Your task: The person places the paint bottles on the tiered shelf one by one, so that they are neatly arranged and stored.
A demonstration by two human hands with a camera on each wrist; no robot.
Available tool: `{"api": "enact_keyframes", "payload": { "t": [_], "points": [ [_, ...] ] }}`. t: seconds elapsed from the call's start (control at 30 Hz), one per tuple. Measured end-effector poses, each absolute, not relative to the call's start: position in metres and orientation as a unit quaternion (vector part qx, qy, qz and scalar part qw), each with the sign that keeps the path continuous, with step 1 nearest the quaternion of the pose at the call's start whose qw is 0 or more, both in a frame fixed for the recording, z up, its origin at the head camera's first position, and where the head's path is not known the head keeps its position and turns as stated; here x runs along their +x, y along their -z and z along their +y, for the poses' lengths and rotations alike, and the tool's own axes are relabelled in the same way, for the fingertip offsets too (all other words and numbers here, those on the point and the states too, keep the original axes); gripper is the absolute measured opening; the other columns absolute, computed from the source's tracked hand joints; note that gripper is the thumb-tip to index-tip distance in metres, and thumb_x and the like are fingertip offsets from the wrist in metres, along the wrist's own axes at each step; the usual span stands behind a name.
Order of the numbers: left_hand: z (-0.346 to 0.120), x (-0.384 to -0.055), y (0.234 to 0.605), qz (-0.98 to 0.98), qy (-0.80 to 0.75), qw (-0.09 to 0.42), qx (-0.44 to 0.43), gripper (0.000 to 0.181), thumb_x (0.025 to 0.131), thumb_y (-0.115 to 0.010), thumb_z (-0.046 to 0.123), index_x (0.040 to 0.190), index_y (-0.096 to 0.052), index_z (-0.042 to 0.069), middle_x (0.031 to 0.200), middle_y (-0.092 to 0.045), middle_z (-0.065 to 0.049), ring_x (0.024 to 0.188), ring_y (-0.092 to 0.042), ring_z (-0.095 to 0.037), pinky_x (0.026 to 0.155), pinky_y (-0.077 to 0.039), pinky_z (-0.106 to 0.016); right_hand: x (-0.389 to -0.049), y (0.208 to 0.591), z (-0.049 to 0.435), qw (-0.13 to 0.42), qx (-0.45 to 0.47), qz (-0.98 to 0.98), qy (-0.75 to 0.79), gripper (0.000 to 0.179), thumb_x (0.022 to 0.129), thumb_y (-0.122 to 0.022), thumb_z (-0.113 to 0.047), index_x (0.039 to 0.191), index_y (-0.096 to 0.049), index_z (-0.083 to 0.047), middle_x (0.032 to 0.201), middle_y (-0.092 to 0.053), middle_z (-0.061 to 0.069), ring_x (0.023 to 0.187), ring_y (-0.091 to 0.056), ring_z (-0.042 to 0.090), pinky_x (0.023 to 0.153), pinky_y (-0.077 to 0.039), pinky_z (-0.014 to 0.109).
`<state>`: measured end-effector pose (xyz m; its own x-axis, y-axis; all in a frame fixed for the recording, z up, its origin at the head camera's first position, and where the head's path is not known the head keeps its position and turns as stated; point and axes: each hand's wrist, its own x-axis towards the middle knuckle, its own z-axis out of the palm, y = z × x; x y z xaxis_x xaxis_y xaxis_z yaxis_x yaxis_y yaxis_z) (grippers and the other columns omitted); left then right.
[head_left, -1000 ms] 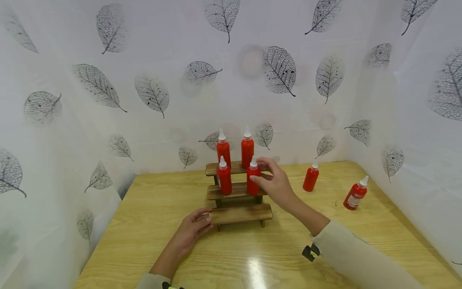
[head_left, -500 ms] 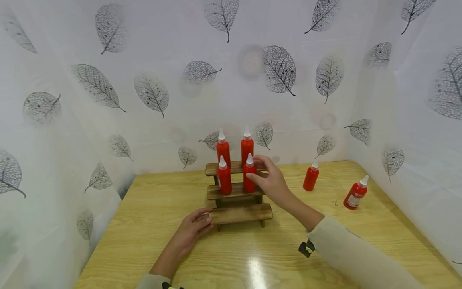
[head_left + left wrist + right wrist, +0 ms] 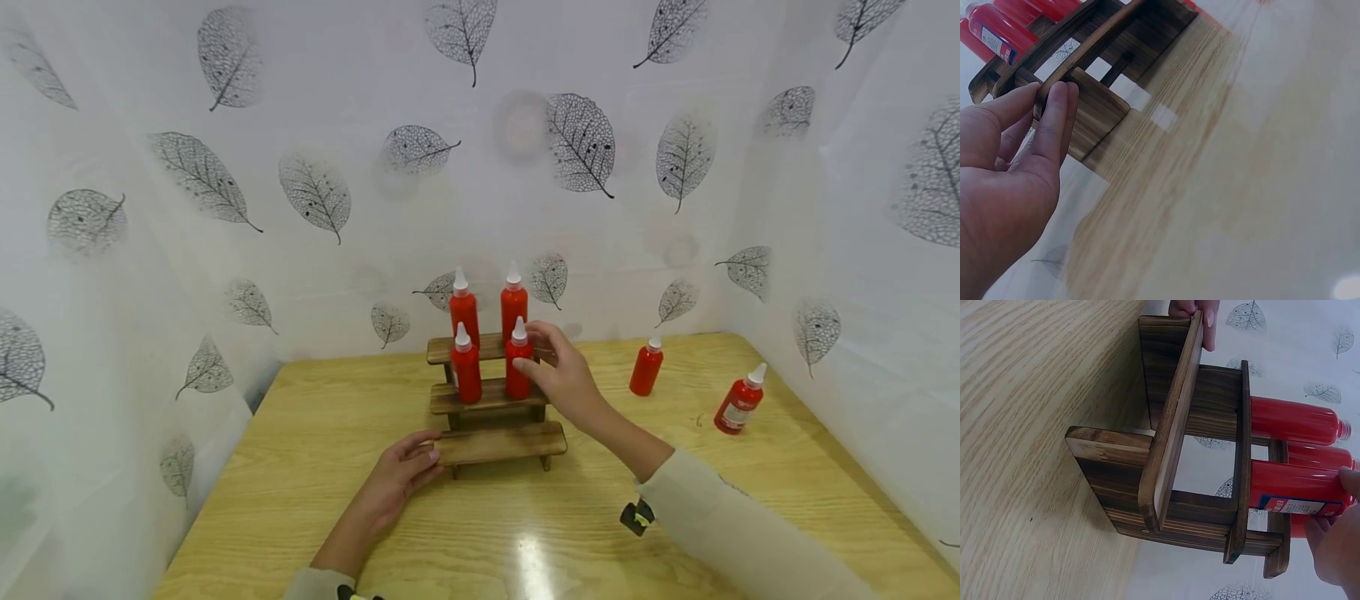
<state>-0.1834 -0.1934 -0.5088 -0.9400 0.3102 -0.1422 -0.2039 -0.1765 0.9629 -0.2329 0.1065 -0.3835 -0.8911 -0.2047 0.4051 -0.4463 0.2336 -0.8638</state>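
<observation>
A wooden three-tier display stand (image 3: pixel 498 446) stands on the table. My left hand (image 3: pixel 405 473) pinches the left end of its lowest step; the left wrist view shows thumb and fingers on that step's edge (image 3: pixel 1088 53). On the middle step, my right hand (image 3: pixel 573 379) holds a red squeeze bottle (image 3: pixel 517 371) with a white pointed cap, thumb and fingers on either side. This bottle (image 3: pixel 1297 487) stands upright, its base against the step in the right wrist view. Another red bottle (image 3: pixel 467 375) is to its left. Two more, left (image 3: pixel 463 310) and right (image 3: pixel 513 307), stand on the top step.
Two red bottles stand on the table at the right, one farther back (image 3: pixel 646 369) and one nearer the right edge (image 3: pixel 738 404). A white leaf-patterned sheet (image 3: pixel 480 217) hangs behind and along the sides of the wood-grain table (image 3: pixel 337 417).
My right hand has shifted the front right bottle slightly left on the middle step, then almost stopped. The left hand has stayed at the lowest step.
</observation>
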Motion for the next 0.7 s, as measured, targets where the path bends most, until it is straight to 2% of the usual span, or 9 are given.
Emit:
{"api": "enact_keyframes", "payload": {
  "t": [0.2, 0.47, 0.7],
  "points": [
    [-0.194, -0.183, 0.511, 0.619, -0.768, 0.162, 0.040, 0.051, 0.100, -0.061, 0.005, 0.146, -0.042, -0.006, 0.111, -0.058, -0.002, 0.101, -0.063, -0.011, 0.103, -0.056, -0.032, -0.236, 0.385, 0.108, 0.102, 0.207, -0.782, -0.579, 0.055, 0.093, -0.072, -0.009, 0.142, -0.047, -0.009, 0.134, -0.059, 0.015, 0.125, -0.058, 0.031, 0.114, -0.047, 0.049],
    [-0.194, -0.182, 0.510, 0.619, -0.768, 0.160, 0.038, 0.050, 0.100, -0.061, 0.005, 0.146, -0.042, -0.006, 0.109, -0.058, -0.001, 0.100, -0.064, -0.011, 0.101, -0.057, -0.031, -0.239, 0.389, 0.112, 0.111, 0.222, -0.777, -0.579, 0.055, 0.093, -0.075, -0.017, 0.142, -0.050, -0.013, 0.134, -0.061, 0.010, 0.124, -0.059, 0.027, 0.111, -0.050, 0.046],
    [-0.192, -0.182, 0.509, 0.618, -0.769, 0.158, 0.037, 0.050, 0.099, -0.061, 0.004, 0.145, -0.043, -0.007, 0.109, -0.058, -0.001, 0.100, -0.063, -0.011, 0.102, -0.057, -0.031, -0.238, 0.391, 0.133, 0.171, 0.223, -0.787, -0.549, 0.053, 0.095, -0.073, -0.017, 0.142, -0.052, -0.008, 0.133, -0.059, 0.012, 0.123, -0.059, 0.027, 0.111, -0.050, 0.041]
  ]
}}
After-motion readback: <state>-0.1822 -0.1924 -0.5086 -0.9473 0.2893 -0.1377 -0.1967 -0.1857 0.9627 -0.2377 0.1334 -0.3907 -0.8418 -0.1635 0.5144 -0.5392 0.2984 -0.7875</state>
